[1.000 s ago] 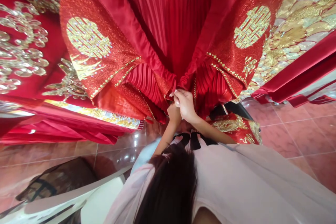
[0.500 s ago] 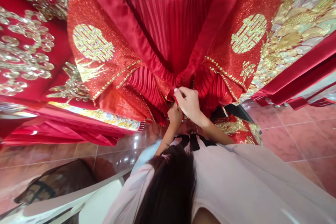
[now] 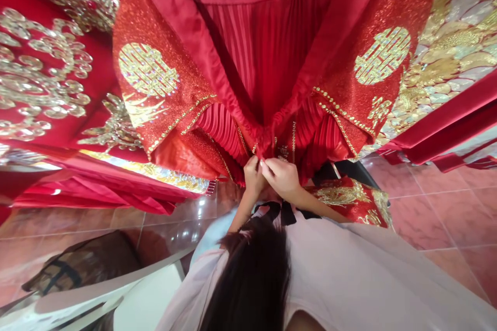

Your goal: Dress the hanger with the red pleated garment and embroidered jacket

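Observation:
A red pleated skirt (image 3: 264, 51) with a gathered waistband (image 3: 229, 95) fills the upper middle of the view, its waistband opening spread in a V toward me. Glittery red panels (image 3: 149, 15) with gold round emblems (image 3: 148, 70) flank it. At the tip of the V, my left hand (image 3: 254, 178) is closed, thumb and fingers pinched on the waistband. Beside it, nearly touching, my right hand (image 3: 282, 178) has its fingers curled and pinches the same spot. Exactly how much cloth lies between the fingertips is hidden.
Red cloth with large crystal ornaments (image 3: 34, 85) hangs at left, gold-and-pearl scaled fabric (image 3: 450, 57) at right. A red-and-gold cloth (image 3: 349, 199) lies near my right forearm. A brown bag (image 3: 85, 264) and a white chair (image 3: 151, 295) stand lower left on tiled floor (image 3: 435, 212).
Both hands have come lower, nearer my body. My right hand has dropped from above the left to beside it. The skirt appears slightly shifted right and down.

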Action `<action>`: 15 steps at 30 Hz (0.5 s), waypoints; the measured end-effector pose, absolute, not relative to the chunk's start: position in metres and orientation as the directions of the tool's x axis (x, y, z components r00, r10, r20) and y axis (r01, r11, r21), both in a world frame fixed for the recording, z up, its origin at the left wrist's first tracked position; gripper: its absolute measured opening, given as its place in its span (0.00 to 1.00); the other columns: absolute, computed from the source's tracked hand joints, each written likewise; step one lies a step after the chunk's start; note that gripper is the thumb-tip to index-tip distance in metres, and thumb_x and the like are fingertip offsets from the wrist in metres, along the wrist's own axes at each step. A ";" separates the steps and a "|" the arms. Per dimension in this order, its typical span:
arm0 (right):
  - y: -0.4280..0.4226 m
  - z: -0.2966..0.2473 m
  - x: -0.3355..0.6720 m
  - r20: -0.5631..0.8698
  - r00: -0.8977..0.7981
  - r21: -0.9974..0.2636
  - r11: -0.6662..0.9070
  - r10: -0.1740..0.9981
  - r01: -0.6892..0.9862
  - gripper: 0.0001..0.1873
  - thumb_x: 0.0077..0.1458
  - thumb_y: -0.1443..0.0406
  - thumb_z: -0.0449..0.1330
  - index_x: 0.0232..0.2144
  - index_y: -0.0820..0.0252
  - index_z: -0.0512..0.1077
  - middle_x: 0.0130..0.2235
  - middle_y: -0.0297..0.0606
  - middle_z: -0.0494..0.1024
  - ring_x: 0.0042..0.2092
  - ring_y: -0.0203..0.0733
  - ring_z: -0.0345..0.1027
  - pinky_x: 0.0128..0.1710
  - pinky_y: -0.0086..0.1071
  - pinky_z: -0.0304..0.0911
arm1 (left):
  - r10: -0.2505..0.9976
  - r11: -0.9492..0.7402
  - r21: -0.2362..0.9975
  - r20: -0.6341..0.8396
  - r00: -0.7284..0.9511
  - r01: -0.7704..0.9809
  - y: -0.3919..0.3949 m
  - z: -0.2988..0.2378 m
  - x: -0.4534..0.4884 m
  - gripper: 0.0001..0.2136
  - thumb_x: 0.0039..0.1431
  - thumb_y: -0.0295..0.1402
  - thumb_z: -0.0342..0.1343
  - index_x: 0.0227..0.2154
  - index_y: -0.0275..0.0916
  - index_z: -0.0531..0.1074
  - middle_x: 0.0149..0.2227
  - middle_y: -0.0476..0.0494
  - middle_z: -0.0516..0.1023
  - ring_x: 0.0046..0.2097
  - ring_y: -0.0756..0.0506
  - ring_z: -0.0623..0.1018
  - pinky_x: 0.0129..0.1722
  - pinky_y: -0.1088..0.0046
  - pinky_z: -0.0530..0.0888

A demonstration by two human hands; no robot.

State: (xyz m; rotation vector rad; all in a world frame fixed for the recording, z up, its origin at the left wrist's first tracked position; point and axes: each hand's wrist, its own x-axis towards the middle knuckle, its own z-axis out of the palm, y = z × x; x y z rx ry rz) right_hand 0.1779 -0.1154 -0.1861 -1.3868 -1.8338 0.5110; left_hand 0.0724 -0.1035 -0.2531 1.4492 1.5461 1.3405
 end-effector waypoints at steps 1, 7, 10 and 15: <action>-0.119 -0.190 0.180 0.331 -0.111 -0.703 0.324 0.937 0.633 0.18 0.60 0.62 0.50 0.19 0.62 0.65 0.22 0.37 0.69 0.25 0.32 0.57 0.28 0.28 0.45 | 0.944 -0.143 0.938 0.225 -0.242 0.316 -0.105 -0.245 0.069 0.22 0.65 0.48 0.43 0.34 0.33 0.72 0.33 0.42 0.73 0.35 0.48 0.74 0.37 0.71 0.73; -0.109 -0.185 0.193 0.210 -0.268 -0.745 0.331 0.940 0.579 0.16 0.59 0.63 0.53 0.21 0.63 0.70 0.24 0.36 0.72 0.25 0.31 0.58 0.28 0.27 0.46 | 0.918 -0.321 0.924 0.358 -0.173 0.209 -0.103 -0.188 0.069 0.19 0.63 0.47 0.48 0.36 0.35 0.74 0.34 0.42 0.77 0.35 0.48 0.76 0.37 0.74 0.72; -0.092 -0.173 0.209 0.162 -0.264 -0.857 0.269 0.951 0.440 0.15 0.56 0.62 0.57 0.21 0.64 0.72 0.22 0.33 0.70 0.23 0.29 0.56 0.27 0.25 0.48 | 0.934 -0.308 0.938 0.330 -0.135 0.159 -0.101 -0.173 0.074 0.15 0.60 0.43 0.53 0.32 0.35 0.76 0.29 0.45 0.77 0.31 0.50 0.75 0.34 0.76 0.72; -0.063 -0.158 0.220 0.238 -0.012 -0.945 0.234 0.971 0.230 0.14 0.50 0.60 0.62 0.37 0.63 0.74 0.21 0.28 0.68 0.23 0.28 0.57 0.26 0.23 0.53 | 0.964 -0.180 0.984 0.178 -0.199 0.007 -0.106 -0.178 0.073 0.17 0.55 0.47 0.58 0.31 0.34 0.77 0.23 0.47 0.74 0.27 0.52 0.73 0.31 0.78 0.71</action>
